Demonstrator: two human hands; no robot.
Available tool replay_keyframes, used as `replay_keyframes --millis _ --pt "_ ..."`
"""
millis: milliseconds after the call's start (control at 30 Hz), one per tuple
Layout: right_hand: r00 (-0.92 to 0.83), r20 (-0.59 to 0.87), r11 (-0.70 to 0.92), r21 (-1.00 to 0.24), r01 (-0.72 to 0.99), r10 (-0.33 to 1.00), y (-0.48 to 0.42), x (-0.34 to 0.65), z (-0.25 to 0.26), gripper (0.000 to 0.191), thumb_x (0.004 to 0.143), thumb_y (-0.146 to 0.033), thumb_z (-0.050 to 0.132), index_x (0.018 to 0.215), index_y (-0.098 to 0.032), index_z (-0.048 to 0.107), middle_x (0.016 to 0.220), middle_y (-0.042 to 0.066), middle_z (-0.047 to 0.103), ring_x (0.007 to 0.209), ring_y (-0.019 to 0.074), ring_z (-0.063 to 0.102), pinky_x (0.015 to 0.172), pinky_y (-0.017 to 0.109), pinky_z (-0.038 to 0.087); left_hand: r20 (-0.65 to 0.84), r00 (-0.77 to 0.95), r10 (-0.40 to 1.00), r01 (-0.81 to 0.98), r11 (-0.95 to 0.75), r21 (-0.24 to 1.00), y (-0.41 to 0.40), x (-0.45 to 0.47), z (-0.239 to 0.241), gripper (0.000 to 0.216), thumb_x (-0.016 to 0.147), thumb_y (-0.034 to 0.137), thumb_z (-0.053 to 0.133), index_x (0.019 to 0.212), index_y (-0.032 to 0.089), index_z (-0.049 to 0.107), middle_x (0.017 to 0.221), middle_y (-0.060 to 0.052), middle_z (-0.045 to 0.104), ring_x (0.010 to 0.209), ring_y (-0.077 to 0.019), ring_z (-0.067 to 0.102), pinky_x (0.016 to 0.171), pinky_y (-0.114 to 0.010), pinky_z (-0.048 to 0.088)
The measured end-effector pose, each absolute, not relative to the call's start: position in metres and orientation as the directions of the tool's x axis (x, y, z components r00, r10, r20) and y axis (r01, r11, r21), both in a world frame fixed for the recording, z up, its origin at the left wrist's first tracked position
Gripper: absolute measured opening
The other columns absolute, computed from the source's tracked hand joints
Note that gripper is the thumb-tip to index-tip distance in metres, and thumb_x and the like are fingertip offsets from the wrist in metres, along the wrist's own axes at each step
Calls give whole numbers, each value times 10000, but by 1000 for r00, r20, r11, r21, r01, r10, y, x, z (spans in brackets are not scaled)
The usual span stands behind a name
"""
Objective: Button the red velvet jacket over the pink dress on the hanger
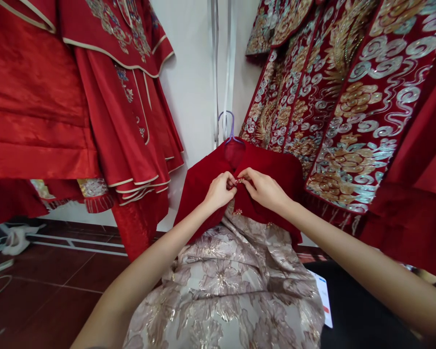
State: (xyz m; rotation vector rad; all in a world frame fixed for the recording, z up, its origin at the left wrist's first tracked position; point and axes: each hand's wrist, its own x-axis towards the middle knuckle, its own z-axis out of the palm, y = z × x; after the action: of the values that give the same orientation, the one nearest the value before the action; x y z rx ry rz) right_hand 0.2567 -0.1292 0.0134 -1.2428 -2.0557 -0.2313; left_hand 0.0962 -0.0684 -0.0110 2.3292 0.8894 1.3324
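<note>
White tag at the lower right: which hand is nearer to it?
Right. The right hand is above and left of the tag in view, at the front of the red top; the left hand is there too, farther left.

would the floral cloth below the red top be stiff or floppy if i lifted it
The floral cloth would probably be floppy, since it lies in loose folds below the red top. Its sheen hints it might feel slightly slippery.

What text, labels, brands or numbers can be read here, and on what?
No readable text.
White tag beside the floral fabric: blue and red patches with faint marks, too small and blurred to read.
No other lettering can be made out.
</note>
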Motion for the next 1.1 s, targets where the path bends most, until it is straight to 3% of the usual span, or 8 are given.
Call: replay_keyframes --millis 300,533,733,1100 --pt "-267 679 575 -278 769 684 -123 263 9 166 869 -178 476 1008 -225 554 967 35 681 881 182 656 774 303 513 649 478 592 532 -783 322 -79 94 2 105 749 296 570 769 196 545 776 2 598 646 -117 542 603 -235 430" --pt "-227 710 634 -381 673 667 -116 266 8 111 843 -215 541 950 -232 565 878 8 691 831 159 669 737 285 533 642 551 533 662 -748 54 -86 92 19 150 786 339 525 798 199 577 815 -22 617 722 -164 578 588 -259 400" --pt "-116 730 640 -498 586 674 -109 264 1 99 818 -268 594 908 -233 570 843 0 696 786 154 678 680 268 548 550 687 475 647 -745 -165 -82 93 38 168 771 333 515 763 183 591 827 -44 636 755 -191 595 604 -276 399" --pt "13 691 617 -654 437 723 -102 267 -13 328 728 -379 706 973 -223 556 840 19 689 812 173 683 673 267 567 482 736 476 581 -809 -89 -77 91 45 167 749 344 568 751 182 610 783 -19 663 663 -151 583 553 -246 349"
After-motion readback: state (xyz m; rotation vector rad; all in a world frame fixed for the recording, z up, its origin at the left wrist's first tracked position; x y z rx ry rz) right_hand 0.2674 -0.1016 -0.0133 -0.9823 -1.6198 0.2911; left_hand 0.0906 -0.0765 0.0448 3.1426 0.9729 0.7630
